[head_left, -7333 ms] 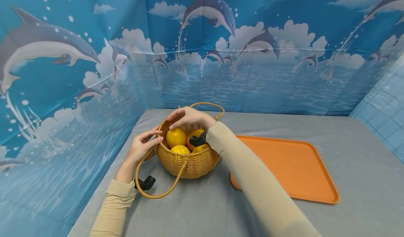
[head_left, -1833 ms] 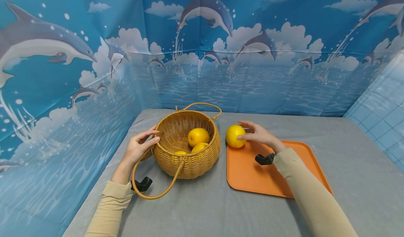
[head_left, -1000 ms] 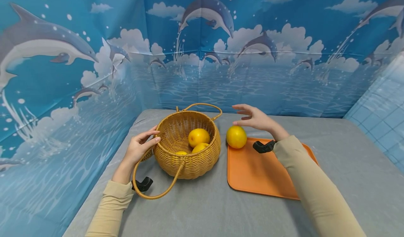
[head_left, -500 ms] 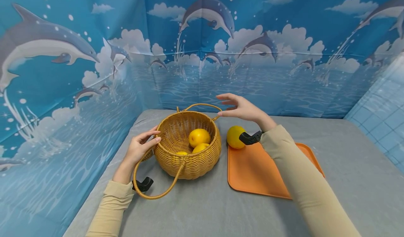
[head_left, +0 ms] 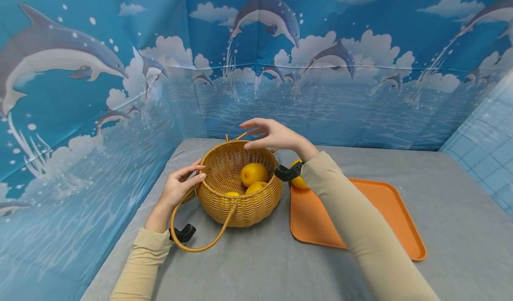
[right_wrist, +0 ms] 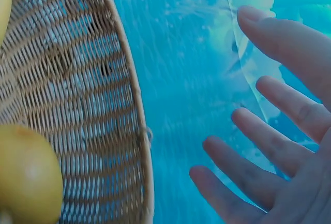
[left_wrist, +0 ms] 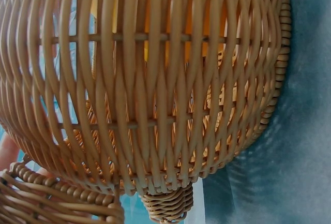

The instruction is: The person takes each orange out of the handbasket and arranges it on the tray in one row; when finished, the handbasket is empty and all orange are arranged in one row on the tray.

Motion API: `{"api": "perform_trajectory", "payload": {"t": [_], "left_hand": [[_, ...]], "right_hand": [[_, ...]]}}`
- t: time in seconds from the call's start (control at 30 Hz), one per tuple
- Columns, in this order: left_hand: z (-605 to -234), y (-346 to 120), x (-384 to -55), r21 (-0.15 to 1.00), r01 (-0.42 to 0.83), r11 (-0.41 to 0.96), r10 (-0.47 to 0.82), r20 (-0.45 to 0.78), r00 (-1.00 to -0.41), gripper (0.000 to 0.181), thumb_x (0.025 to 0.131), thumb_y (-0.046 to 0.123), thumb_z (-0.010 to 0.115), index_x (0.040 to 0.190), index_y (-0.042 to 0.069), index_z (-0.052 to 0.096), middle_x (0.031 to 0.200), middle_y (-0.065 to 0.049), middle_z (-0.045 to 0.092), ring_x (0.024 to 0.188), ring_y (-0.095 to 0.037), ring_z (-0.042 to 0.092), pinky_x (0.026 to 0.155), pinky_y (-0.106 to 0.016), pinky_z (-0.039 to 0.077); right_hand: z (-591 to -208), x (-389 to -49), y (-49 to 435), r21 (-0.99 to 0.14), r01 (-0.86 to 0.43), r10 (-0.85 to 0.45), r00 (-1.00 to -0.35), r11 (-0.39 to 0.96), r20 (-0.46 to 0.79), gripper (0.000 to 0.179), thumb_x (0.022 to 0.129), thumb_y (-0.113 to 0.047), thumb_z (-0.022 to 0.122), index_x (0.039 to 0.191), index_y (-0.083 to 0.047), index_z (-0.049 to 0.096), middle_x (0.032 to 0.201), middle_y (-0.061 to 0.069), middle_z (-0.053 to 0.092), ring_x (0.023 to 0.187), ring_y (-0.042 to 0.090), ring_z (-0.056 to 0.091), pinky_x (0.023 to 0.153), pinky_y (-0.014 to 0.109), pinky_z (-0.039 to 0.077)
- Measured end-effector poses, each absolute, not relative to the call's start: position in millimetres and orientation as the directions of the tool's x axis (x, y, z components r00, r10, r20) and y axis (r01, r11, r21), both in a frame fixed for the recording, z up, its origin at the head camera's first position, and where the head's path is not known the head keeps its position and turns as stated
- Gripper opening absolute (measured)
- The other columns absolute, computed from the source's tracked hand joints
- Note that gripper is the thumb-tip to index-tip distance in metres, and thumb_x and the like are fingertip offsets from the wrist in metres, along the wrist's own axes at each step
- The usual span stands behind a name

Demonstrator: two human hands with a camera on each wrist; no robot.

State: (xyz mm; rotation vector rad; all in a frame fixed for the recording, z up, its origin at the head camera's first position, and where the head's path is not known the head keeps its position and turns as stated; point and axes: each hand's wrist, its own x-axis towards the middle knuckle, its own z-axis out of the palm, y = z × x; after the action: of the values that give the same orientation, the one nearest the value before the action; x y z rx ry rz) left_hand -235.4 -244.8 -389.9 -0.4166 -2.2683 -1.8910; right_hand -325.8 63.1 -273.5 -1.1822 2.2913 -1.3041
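Observation:
A wicker basket (head_left: pixel 236 212) stands on the table with several yellow-orange round fruits inside; one large fruit (head_left: pixel 254 173) sits toward its right side. My left hand (head_left: pixel 176 188) holds the basket's left rim between thumb and fingers. In the left wrist view the woven wall (left_wrist: pixel 150 79) fills most of the picture. Above the basket's back right rim hangs my right hand (head_left: pixel 276 136), its fingers spread and nothing in them; the right wrist view shows the fingers (right_wrist: pixel 253 167) apart from the rim. Another fruit (head_left: pixel 298 183), partly hidden by the right wrist's black mount, lies at the tray's far left corner.
An orange tray (head_left: pixel 316 223) lies right of the basket, partly covered by my right forearm. The front handle (head_left: pixel 200 249) loops down to the table near my left wrist. A dolphin-print curtain (head_left: pixel 320 100) closes off the back and left of the grey table (head_left: pixel 264 270).
One fruit went from the basket to the tray's corner, where my right hand let go of it. That hand has since moved left over the basket. The left hand has stayed on the rim.

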Motion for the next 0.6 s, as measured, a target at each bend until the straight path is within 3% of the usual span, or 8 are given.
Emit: {"api": "perform_trajectory", "payload": {"t": [0.37, 0.6], "left_hand": [[-389.5, -243.1, -235.9, 0.939, 0.301, 0.167, 0.107, 0.287, -0.952, 0.039, 0.089, 0.016, 0.066, 0.119, -0.007, 0.06, 0.142, -0.01, 0.044, 0.135, -0.026, 0.032, 0.111, -0.048, 0.024], [-389.2, -243.3, -235.1, 0.939, 0.3, 0.169, 0.101, 0.286, -0.953, 0.039, 0.089, 0.015, 0.066, 0.12, -0.008, 0.059, 0.141, -0.01, 0.045, 0.135, -0.026, 0.033, 0.11, -0.046, 0.025]], "right_hand": [[-286.0, -330.8, 18.9, -0.841, -0.5, -0.865, -0.495, 0.207, 0.082, 0.055, 0.086, -0.014, 0.069, 0.136, -0.009, 0.048, 0.139, 0.015, 0.044, 0.125, 0.033, 0.045, 0.096, 0.034, 0.045], [-304.5, -337.0, 2.3, -0.904, -0.398, -0.897, -0.441, 0.155, 0.04, 0.051, 0.087, -0.006, 0.067, 0.133, 0.004, 0.047, 0.137, 0.022, 0.045, 0.125, 0.037, 0.043, 0.097, 0.031, 0.044]]}}
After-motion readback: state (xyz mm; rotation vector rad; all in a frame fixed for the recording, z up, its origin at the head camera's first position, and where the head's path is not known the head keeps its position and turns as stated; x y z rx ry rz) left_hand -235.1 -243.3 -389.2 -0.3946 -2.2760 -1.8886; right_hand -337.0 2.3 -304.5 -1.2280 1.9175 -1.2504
